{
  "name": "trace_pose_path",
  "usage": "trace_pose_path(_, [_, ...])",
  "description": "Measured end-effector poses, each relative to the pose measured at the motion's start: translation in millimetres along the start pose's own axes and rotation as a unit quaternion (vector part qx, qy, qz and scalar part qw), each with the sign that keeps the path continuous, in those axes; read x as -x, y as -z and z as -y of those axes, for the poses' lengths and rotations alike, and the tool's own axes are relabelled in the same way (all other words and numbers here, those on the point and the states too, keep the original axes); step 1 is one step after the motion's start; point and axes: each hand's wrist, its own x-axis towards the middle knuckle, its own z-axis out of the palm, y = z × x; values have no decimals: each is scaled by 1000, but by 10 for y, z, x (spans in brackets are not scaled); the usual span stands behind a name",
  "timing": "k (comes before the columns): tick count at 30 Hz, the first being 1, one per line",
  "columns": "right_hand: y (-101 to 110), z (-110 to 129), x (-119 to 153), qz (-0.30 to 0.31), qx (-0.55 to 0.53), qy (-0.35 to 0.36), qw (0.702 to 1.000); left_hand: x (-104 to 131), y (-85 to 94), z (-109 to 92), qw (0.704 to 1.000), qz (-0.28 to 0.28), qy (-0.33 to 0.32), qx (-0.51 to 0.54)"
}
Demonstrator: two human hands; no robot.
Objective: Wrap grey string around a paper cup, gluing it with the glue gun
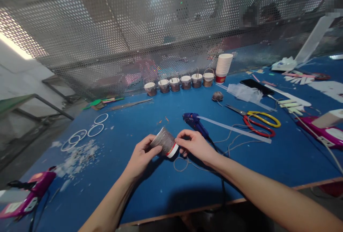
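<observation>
My left hand (pixel 146 155) is closed round a tilted paper cup (pixel 164 142) over the blue table. Grey-brown twine wraps most of the cup; a red band and white strip show bare at its right end. My right hand (pixel 194 145) pinches the twine (pixel 180 164) at that end, with fingertips close against the cup. Loose twine curls below the hand and trails to the right. Beyond my right hand lies a blue hot glue gun (pixel 197 123) with a long translucent glue stick (pixel 235 130) in its rear. Scissors (pixel 257 119) with red and yellow handles lie farther right.
Several twine-wrapped cups (pixel 185 82) line the back beside a stack of paper cups (pixel 224 68). A twine ball (pixel 217 96) sits before them. White rings (pixel 95 130) and scraps (pixel 80 157) lie left. Magenta devices (pixel 325 132) stand on both sides. A perforated metal screen (pixel 134 35) bounds the back.
</observation>
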Motion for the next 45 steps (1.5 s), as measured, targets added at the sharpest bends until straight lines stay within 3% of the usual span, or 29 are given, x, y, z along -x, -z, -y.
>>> trace_pose_path(4, [-5, -47, -51, -18, -84, -14, 996, -16, 1, -36, 999, 11, -7, -43])
trace_pose_path(9, [18, -98, -82, -41, 39, 73, 996, -39, -11, -68, 991, 2, -54, -119])
trace_pose_path(12, [7, -128, -73, -49, 103, 124, 986, -32, -50, -54, 989, -18, -48, -136])
trace_pose_path(16, [-12, -154, -59, -57, 159, 166, 972, -6, -118, -54, 989, 9, -33, -143])
trace_pose_path(28, [-21, -128, 36, -43, 172, 241, 954, -8, -188, -29, 980, -36, -20, -192])
trace_pose_path(34, [-66, -60, 200, 41, 219, 267, 938, -28, -173, -42, 982, -65, -49, -173])
trace_pose_path(40, [154, 248, 638, 232, 382, 306, 841, -54, -131, -18, 985, -73, -39, -151])
trace_pose_path(42, [305, 355, 742, 253, 372, 281, 848, -56, -131, -22, 987, -75, -37, -137])
trace_pose_path(45, [555, 440, 745, 194, 393, 203, 876, -55, -142, -40, 989, -81, -22, -124])
